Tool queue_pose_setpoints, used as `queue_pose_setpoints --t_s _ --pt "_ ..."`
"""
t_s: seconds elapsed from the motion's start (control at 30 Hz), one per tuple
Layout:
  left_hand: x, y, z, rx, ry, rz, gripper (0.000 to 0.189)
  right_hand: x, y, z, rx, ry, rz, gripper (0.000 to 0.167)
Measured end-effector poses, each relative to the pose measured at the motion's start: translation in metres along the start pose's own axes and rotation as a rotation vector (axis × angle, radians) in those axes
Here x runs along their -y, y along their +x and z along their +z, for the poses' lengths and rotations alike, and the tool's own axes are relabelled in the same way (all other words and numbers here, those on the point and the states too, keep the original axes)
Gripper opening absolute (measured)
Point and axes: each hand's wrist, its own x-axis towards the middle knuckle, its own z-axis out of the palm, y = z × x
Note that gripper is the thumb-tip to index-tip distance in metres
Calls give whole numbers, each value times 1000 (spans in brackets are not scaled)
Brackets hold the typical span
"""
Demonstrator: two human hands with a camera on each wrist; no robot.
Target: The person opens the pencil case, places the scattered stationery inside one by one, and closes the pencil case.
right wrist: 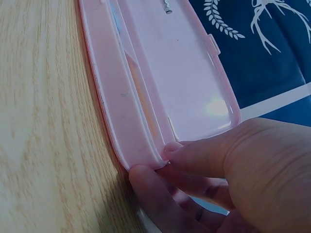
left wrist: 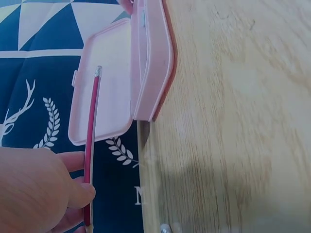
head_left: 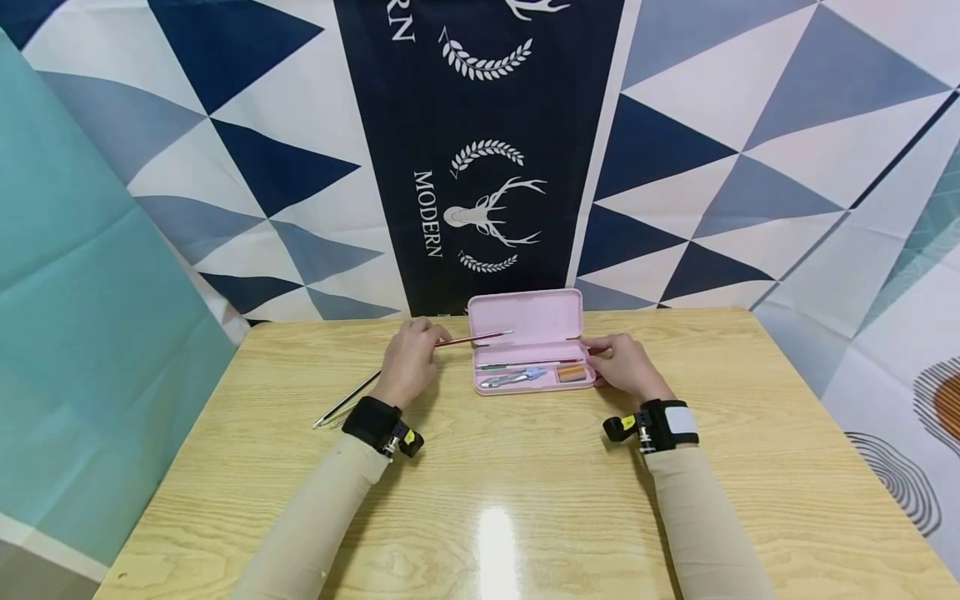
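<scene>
A pink pencil case (head_left: 525,313) stands with its lid up near the back edge of the table. My left hand (head_left: 410,357) pinches a red pencil (left wrist: 92,126) between thumb and fingers; its metal-tipped end overlaps the raised lid in the head view. At the case's right end, my right hand (head_left: 628,365) grips the corner, thumb (right wrist: 180,153) on the rim and fingertips against the outer wall. Inside the case lie a thin green-ended pencil (head_left: 495,366), a silver and pale blue drawing compass (head_left: 513,379) and an orange-brown block (head_left: 572,372) in the right compartment.
More pencils (head_left: 347,400) lie on the wooden table (head_left: 555,492) beside and partly under my left wrist. A patterned cloth (head_left: 487,275) hangs right behind the case, along the table's back edge.
</scene>
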Motion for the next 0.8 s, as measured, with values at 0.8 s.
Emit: queue_pose_setpoints --t_s 0.8 --pt "28 33 88 -5 -33 67 52 0 11 -6 28 1 -2 43"
